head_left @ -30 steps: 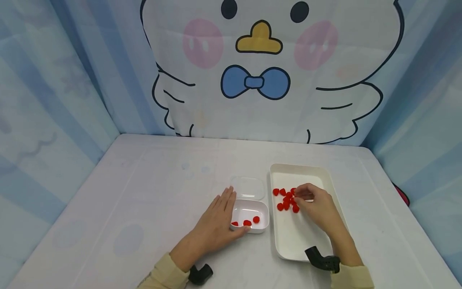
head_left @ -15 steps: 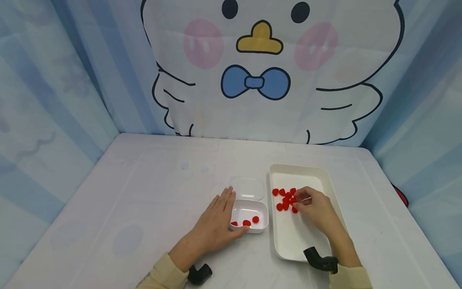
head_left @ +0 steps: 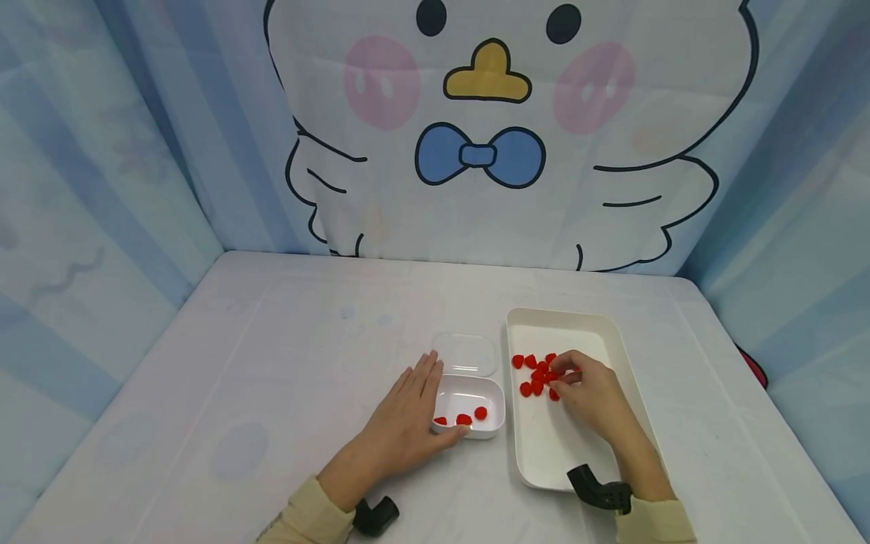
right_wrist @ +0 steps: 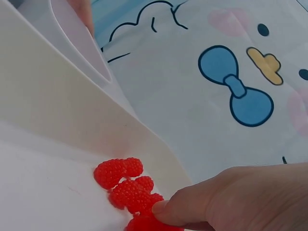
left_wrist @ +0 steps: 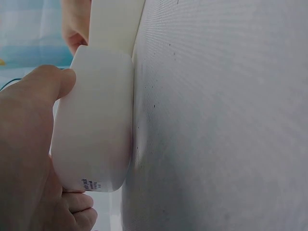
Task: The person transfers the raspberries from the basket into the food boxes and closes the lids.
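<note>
My left hand (head_left: 401,431) lies along the left side of a small white box (head_left: 469,391), fingers straight and thumb at its front rim. In the left wrist view the thumb tip touches the upper edge of the box (left_wrist: 94,120). Several red raspberries (head_left: 464,420) lie inside it. To the right, a cream tray (head_left: 560,446) bears a cluster of red raspberries (head_left: 537,375). My right hand (head_left: 601,397) reaches over the tray, thumb and index finger pinching a raspberry at the cluster's right side. In the right wrist view the thumb (right_wrist: 180,209) presses against raspberries; the index finger is hidden.
A clear lid (head_left: 465,353) lies open behind the box. Box and tray stand side by side on a pale tablecloth (head_left: 272,363). A printed curtain (head_left: 479,219) hangs behind the table, with blue curtains at both sides. Black wrist cameras (head_left: 377,516) sit near the sleeves.
The right hand shifts slightly left into the raspberry cluster, its thumb and index finger closing in. The left hand, box and tray stay in place.
</note>
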Motion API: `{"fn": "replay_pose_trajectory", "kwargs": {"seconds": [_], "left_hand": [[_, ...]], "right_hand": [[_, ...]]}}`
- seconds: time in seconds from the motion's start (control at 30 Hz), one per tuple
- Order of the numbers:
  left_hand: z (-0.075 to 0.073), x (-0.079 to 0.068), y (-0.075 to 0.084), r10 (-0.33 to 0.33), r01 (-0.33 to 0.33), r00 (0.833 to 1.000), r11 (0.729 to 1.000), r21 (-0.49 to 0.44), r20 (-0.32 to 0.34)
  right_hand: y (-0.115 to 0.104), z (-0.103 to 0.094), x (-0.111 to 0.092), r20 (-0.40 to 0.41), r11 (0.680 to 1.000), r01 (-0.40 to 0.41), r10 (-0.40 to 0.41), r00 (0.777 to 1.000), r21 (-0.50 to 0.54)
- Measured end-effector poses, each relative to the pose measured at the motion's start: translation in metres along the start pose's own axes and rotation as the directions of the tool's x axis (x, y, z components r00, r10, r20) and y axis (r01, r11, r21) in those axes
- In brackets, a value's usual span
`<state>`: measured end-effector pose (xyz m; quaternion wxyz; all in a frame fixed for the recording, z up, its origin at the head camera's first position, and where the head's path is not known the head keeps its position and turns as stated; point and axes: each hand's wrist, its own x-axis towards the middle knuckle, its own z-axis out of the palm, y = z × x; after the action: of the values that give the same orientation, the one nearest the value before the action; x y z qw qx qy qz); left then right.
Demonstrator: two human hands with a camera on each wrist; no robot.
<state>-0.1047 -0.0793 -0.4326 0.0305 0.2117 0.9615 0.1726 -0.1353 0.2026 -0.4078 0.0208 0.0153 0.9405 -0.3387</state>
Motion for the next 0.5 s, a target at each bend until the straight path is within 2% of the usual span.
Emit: {"fn": "replay_pose_trajectory", "kwargs": {"seconds": [0.5], "left_hand": [[-0.0004,-0.0005,0.0004,-0.009,0.009,1.0,1.0,-0.008,0.01]], "right_hand": [[-0.0008,0.0044,0.001,-0.016,1.0,0.003,-0.003,1.0,-0.003]]}}
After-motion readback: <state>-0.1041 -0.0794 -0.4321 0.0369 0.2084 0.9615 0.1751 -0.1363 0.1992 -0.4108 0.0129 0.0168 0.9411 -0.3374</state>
